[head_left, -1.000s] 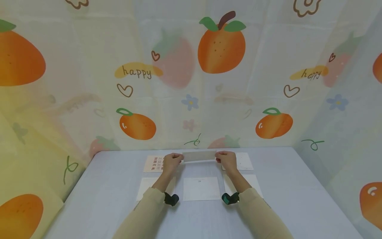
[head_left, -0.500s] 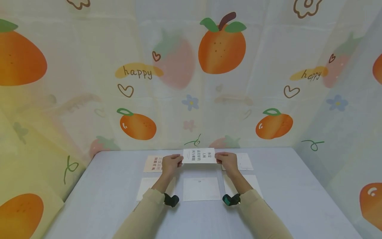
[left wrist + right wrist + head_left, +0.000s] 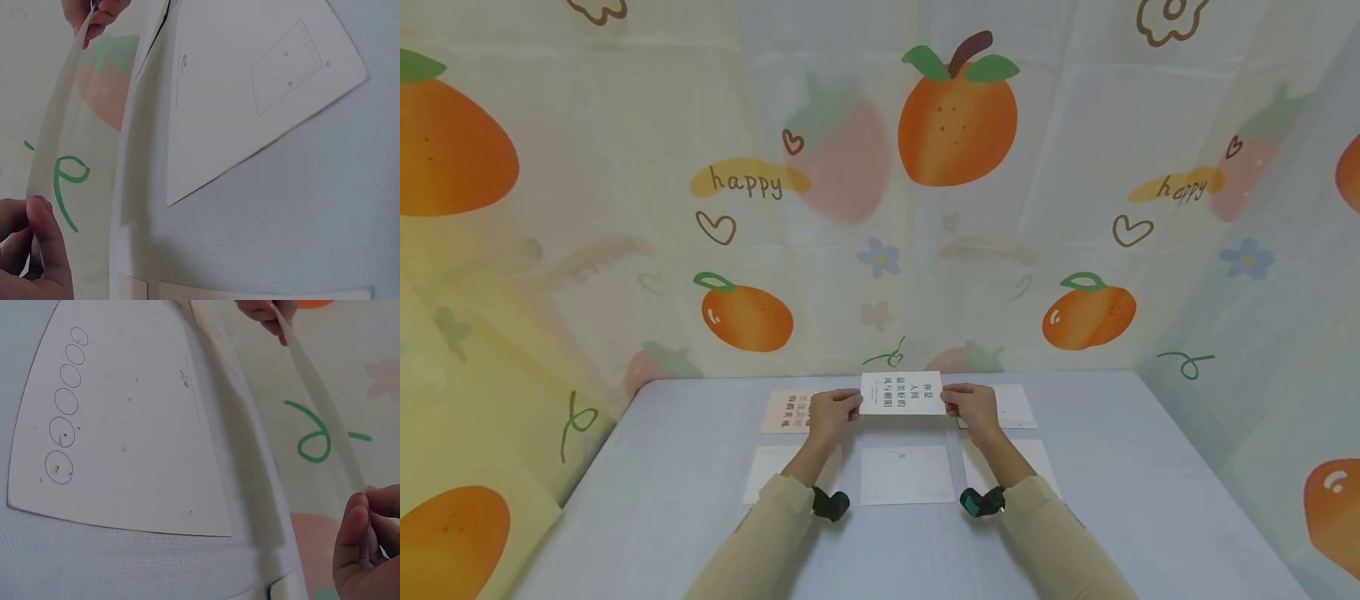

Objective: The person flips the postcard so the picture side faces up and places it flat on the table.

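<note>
A white postcard with dark vertical Chinese lettering is held up over the back of the table, its printed face turned to the head camera. My left hand pinches its left edge between thumb and fingers. At the right edge, my right hand pinches it the same way. Both wrist views show the postcard edge-on, as a thin pale strip above the table. Just in front of it on the table lies another postcard, blank but for a small mark.
Other postcards lie flat around: one with brown lettering at back left, one at back right, and one each at front left and front right. A fruit-print curtain hangs behind the white table.
A second ago the postcard showed a plain greyish side, tilted away. It has since turned so its lettering faces the head camera, then dropped slightly. Both hands keep their pinch.
</note>
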`<state>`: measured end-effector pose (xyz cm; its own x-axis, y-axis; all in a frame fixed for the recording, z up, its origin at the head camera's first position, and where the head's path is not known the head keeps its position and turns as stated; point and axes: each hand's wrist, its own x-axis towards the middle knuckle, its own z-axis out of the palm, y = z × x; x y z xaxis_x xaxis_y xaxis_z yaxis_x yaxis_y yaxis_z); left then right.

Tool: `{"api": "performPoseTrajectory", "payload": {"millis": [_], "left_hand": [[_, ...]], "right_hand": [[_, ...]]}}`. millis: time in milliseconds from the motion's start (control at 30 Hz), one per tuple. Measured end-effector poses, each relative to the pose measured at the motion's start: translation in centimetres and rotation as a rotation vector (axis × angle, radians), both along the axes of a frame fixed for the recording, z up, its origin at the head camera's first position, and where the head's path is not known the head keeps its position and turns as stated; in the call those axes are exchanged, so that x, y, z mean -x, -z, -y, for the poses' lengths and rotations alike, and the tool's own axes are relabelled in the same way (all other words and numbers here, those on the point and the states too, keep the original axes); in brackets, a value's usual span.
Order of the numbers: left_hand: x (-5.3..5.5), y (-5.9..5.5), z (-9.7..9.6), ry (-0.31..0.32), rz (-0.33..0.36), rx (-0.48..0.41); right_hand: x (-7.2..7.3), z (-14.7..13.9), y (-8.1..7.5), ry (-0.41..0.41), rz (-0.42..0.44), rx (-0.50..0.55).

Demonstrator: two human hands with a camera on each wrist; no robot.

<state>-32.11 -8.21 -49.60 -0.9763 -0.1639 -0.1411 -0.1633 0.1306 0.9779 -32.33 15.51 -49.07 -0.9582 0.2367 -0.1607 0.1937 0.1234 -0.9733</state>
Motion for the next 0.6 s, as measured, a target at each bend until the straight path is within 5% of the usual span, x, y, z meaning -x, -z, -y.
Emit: {"api": "performPoseTrajectory", "payload": {"millis": [600], "left_hand": [[0.17, 0.30, 0.01, 0.028, 0.037, 0.065]], "right_hand": [[-0.09, -0.09, 0.14, -0.034, 0.011, -0.065]]}}
